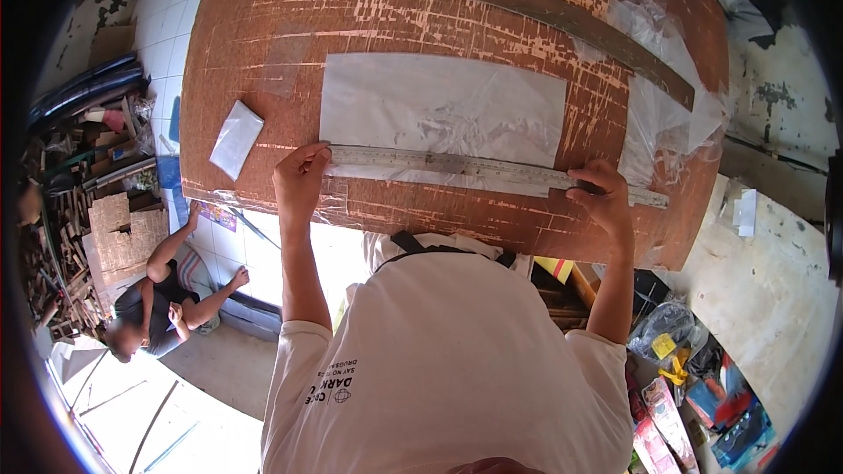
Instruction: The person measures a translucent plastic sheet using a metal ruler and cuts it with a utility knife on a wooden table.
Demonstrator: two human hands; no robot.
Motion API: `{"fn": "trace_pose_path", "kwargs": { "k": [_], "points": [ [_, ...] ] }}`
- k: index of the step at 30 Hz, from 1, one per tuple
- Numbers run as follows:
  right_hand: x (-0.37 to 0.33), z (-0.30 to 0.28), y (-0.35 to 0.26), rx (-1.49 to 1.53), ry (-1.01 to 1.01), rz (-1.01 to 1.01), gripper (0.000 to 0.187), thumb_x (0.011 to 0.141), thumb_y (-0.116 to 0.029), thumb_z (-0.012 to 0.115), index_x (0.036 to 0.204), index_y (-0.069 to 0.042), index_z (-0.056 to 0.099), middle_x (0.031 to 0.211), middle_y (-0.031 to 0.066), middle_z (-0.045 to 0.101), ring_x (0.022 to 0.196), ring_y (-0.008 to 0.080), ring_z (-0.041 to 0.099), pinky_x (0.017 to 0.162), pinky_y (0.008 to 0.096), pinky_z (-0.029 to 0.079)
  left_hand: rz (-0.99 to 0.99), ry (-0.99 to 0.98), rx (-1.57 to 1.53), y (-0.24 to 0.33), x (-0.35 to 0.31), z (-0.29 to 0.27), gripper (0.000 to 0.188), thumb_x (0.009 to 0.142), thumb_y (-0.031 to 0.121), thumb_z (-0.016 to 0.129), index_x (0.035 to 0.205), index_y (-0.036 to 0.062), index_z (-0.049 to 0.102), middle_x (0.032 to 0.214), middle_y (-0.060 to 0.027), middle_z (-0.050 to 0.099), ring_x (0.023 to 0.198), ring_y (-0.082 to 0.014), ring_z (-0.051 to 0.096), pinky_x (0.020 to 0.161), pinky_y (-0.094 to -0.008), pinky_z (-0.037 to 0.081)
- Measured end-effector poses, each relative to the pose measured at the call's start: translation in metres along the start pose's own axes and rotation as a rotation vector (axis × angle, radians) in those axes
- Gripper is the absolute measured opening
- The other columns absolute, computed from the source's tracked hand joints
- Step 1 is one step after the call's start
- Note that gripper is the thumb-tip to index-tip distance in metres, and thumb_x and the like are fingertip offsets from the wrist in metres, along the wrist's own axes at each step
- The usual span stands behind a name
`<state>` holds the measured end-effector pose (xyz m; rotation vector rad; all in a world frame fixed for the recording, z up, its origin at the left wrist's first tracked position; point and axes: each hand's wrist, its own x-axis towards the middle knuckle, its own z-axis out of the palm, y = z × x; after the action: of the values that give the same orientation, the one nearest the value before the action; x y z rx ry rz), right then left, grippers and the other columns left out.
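Left of the table (pixel 255 53), on the floor, a second person (pixel 162 298) sits among stacked wood offcuts (pixel 123 233); well apart from the work.

On the tabletop near its left edge lies a small clear packet (pixel 235 139), apart from everything else.

Left hand (pixel 299 180): fingers curled and pressing down on the left end of the ruler (pixel 492 171). Right hand (pixel 601 197): fingers narrow, pinching and pressing the ruler close to its right end. Neither hand lifts it; it lies flat across the near edge of the plastic sheet (pixel 443 114), which is spread on the worn red-brown table.

Handling, as judged: the ruler looks to be steel, long, thin and stiff along its length, likely to slide on the film unless pressed at both ends, as now. The sheet is light, limp and slippery; it would wrinkle or creep if pulled, so it is best held flat under the ruler or taken by a corner.

Further back, a long dark bar (pixel 527 9) runs diagonally across the table. At the right edge, loose crumpled film (pixel 667 96) hangs over; whether it joins the flat sheet cannot be told at this distortion. Below right, a clutter of coloured packages (pixel 702 395) on the floor
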<state>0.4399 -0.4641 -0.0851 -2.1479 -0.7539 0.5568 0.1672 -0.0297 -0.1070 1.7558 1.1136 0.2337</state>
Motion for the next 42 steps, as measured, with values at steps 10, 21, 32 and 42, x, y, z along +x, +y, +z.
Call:
{"fn": "trace_pose_path", "kwargs": {
  "k": [10, 21, 32, 42],
  "points": [
    [-0.0002, 0.0006, 0.0004, 0.000, -0.001, 0.001, 0.043, 0.063, -0.001, 0.089, 0.105, -0.009, 0.079, 0.087, 0.0044, 0.061, 0.078, 0.0167, 0.061, 0.068, 0.0270, 0.048, 0.009, 0.007, -0.001, 0.0005, -0.0006, 0.0002, 0.023, 0.091, 0.011, 0.074, 0.109, -0.0036, 0.076, 0.085, -0.0088, 0.075, 0.075, -0.0101, 0.066, 0.068, -0.0247, 0.052],
    [-0.0008, 0.0012, 0.0036, 0.010, -0.001, 0.004, 0.043, 0.063, -0.002, 0.089, 0.105, -0.009, 0.079, 0.086, 0.0039, 0.061, 0.077, 0.0165, 0.061, 0.068, 0.0274, 0.047, 0.018, 0.007, 0.007, -0.0001, 0.0000, 0.0002, 0.023, 0.092, 0.012, 0.074, 0.109, -0.0032, 0.076, 0.086, -0.0097, 0.076, 0.076, -0.0109, 0.067, 0.068, -0.0256, 0.053],
    [-0.0003, 0.0000, -0.0007, 0.014, 0.006, -0.007, 0.043, 0.064, -0.001, 0.089, 0.105, -0.008, 0.079, 0.086, 0.0042, 0.061, 0.076, 0.0165, 0.061, 0.067, 0.0274, 0.047, 0.002, 0.004, 0.016, 0.0009, -0.0007, 0.0016, 0.023, 0.092, 0.013, 0.074, 0.108, -0.0028, 0.076, 0.085, -0.0095, 0.076, 0.076, -0.0106, 0.067, 0.068, -0.0256, 0.053],
    [0.0002, -0.0012, -0.0052, 0.024, -0.012, 0.008, 0.040, 0.065, 0.001, 0.087, 0.103, -0.004, 0.078, 0.088, 0.0044, 0.060, 0.081, 0.0170, 0.060, 0.071, 0.0284, 0.047, 0.015, 0.022, 0.044, 0.0021, -0.0009, -0.0003, 0.021, 0.092, 0.010, 0.073, 0.109, -0.0015, 0.076, 0.088, -0.0080, 0.076, 0.078, -0.0109, 0.067, 0.072, -0.0252, 0.054]
  ]
}}
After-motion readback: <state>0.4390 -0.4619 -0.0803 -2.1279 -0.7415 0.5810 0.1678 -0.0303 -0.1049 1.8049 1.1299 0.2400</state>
